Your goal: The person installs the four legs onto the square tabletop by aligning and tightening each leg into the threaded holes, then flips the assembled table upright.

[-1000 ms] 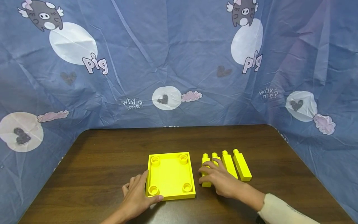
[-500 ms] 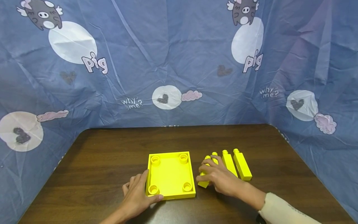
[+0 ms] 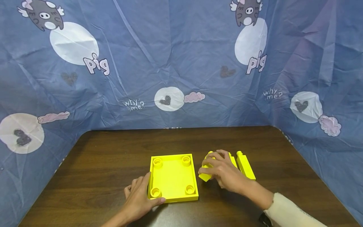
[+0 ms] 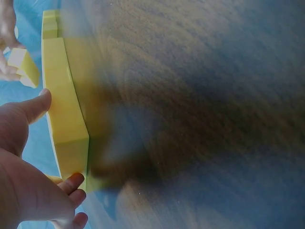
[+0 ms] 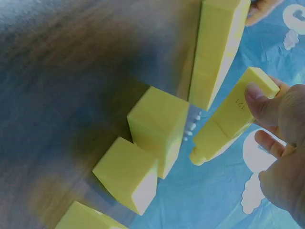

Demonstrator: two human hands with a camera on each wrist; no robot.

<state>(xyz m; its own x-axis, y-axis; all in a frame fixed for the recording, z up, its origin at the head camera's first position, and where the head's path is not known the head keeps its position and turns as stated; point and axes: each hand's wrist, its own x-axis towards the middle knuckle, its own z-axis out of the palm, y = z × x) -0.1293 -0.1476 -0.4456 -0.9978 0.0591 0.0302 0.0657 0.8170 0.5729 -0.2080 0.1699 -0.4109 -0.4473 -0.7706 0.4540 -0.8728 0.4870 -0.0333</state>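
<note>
A yellow square tabletop piece (image 3: 173, 176) lies flat, its raised rim and round corner sockets facing up. My left hand (image 3: 137, 197) holds its near-left corner, thumb on the front edge and fingers along the left side. Beside its right edge, my right hand (image 3: 227, 173) pinches a yellow square leg with a knobbed end (image 5: 228, 119), lifted and tilted off the table. In the head view the fingers cover much of that leg (image 3: 205, 176). Past the hand lie more yellow legs, one in full sight (image 3: 246, 167) and others partly hidden behind the hand.
The right wrist view shows the blunt ends of further legs (image 5: 126, 176) close below the lifted one. Brown wooden table (image 3: 99, 164) surrounds everything. A blue printed cloth (image 3: 181, 63) hangs behind the table and along both sides.
My right hand has taken hold of the leftmost leg, turned it slightly and raised it off the table. The left hand and the tabletop piece have stayed put.
</note>
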